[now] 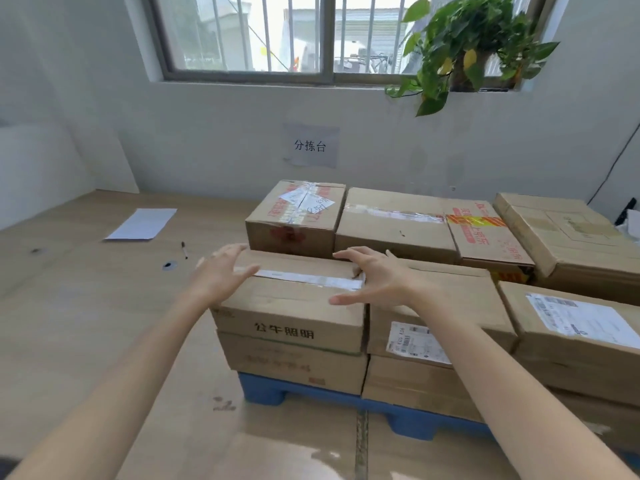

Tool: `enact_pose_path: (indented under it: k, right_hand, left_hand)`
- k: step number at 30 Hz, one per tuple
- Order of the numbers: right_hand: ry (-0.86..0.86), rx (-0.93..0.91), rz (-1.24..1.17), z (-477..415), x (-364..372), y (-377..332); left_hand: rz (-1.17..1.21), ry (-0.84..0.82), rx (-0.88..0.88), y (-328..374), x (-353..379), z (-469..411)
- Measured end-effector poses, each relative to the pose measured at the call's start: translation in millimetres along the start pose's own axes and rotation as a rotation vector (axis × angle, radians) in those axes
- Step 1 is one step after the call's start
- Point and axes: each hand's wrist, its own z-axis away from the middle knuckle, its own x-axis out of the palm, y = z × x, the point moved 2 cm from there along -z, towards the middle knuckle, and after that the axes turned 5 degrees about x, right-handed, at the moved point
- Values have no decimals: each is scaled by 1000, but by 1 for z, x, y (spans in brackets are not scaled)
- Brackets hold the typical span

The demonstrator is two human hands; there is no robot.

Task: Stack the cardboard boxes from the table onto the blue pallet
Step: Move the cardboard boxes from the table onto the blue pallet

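A blue pallet (pixel 270 389) lies on the floor with several cardboard boxes stacked on it in two layers. The near-left top box (pixel 294 306) has white tape along its lid and black print on its front. My left hand (pixel 221 271) hovers over that box's left edge with fingers spread. My right hand (pixel 370 275) is spread over its right edge, beside the neighbouring box (pixel 446 303) that carries a shipping label. Neither hand grips anything. Behind stand a taped box with red print (pixel 294 220) and a long box (pixel 394 223).
More boxes (pixel 571 237) fill the pallet's right side up to the frame edge. On the brown floor at the left lie a white sheet (pixel 140 224) and a pen (pixel 184 250). A paper sign (pixel 310 145) hangs on the back wall under a window with a plant (pixel 471 46).
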Motion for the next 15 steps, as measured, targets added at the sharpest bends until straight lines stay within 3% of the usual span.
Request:
enact_pose_path:
  k: [8, 15]
  right_hand:
    - [-48, 143, 90, -23, 38, -20]
    - [3, 184, 132, -16, 40, -25]
  left_hand:
    - [86, -137, 20, -63, 12, 16]
    - [236, -63, 128, -71, 32, 19]
